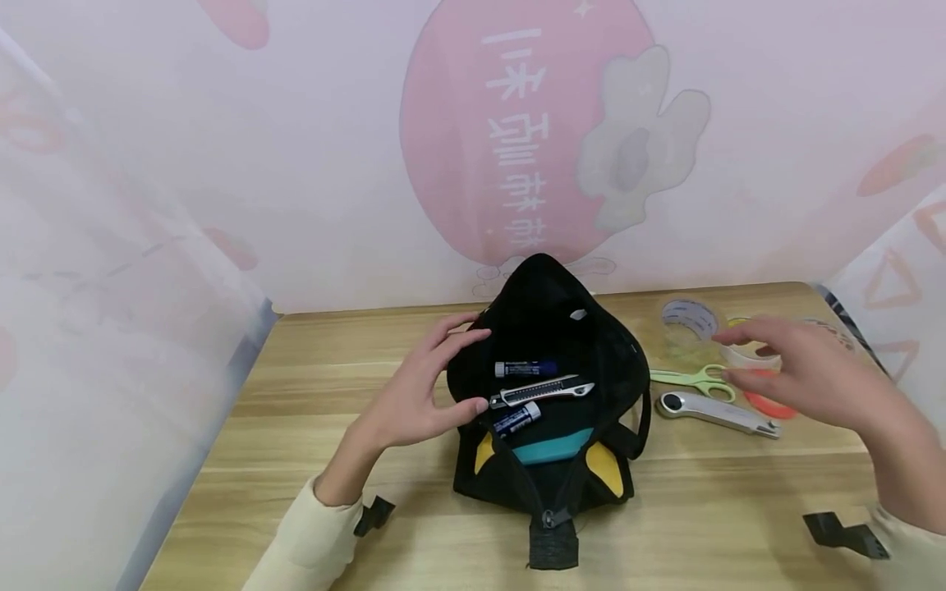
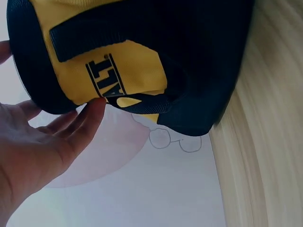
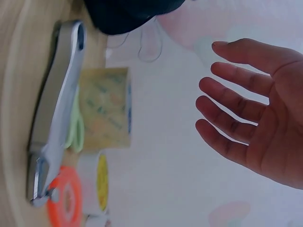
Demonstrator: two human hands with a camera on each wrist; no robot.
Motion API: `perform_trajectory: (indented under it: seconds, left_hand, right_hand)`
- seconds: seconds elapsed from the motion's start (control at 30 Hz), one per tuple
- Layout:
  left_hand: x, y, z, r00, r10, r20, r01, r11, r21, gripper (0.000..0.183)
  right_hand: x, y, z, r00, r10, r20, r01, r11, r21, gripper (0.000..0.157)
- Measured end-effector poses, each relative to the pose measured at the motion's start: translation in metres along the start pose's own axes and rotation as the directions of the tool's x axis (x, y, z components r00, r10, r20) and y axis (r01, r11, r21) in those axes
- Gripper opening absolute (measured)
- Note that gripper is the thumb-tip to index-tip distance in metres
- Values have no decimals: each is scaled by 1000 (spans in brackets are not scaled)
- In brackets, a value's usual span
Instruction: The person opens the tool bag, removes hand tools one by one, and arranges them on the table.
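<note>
A black and yellow tool bag point(image 1: 547, 484) stands unzipped on the table, its mouth facing up. Inside lie a utility knife point(image 1: 543, 391), two small dark blue tubes point(image 1: 526, 369) with pale ends, and a flat teal piece point(image 1: 554, 447). My left hand point(image 1: 424, 382) is at the bag's left rim, fingers and thumb spread; in the left wrist view fingertips touch the bag's edge by the black strap point(image 2: 90, 35). To the right, my right hand point(image 1: 813, 373) hovers with loosely extended fingers, holding nothing. Beneath and beside it are green-handled scissors point(image 1: 702, 380) and a silver-grey elongated tool point(image 1: 717, 412).
A wide roll of clear tape point(image 1: 689, 316) stands behind the scissors. An orange ring-shaped roll point(image 3: 66, 198) and a white roll point(image 3: 93, 179) sit partly under the right hand in the head view. Printed cloth walls point(image 1: 332, 164) enclose the wooden table point(image 1: 355, 353) at the back and sides.
</note>
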State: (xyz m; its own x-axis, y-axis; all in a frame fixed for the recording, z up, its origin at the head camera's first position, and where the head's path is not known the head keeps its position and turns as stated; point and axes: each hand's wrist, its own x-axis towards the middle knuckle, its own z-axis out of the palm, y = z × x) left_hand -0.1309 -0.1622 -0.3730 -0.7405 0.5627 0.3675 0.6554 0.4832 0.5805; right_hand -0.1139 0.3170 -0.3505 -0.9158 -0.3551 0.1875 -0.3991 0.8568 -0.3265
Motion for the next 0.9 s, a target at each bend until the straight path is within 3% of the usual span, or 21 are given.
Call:
perform_trajectory:
  seconds: [0.27, 0.47, 0.67, 0.9]
  left_hand:
    - [-14, 6, 6, 991, -123, -47, 119, 989, -87, 55]
    - [-20, 11, 8, 990, -125, -65, 117, 986, -118, 26]
    - [-28, 9, 4, 994, -75, -82, 64, 990, -128, 25]
    - [-30, 5, 5, 996, -31, -83, 22, 994, -111, 26]
  right_hand:
    - [21, -36, -13, 991, -100, -90, 101, 995, 7, 43]
    - [44, -67, -19, 948, -248, -200, 251, 968, -11, 40]
    - [59, -92, -20, 928, -334, -169, 339, 941, 5, 39]
    - [65, -103, -17, 943, -321, -83, 325, 945, 32, 35]
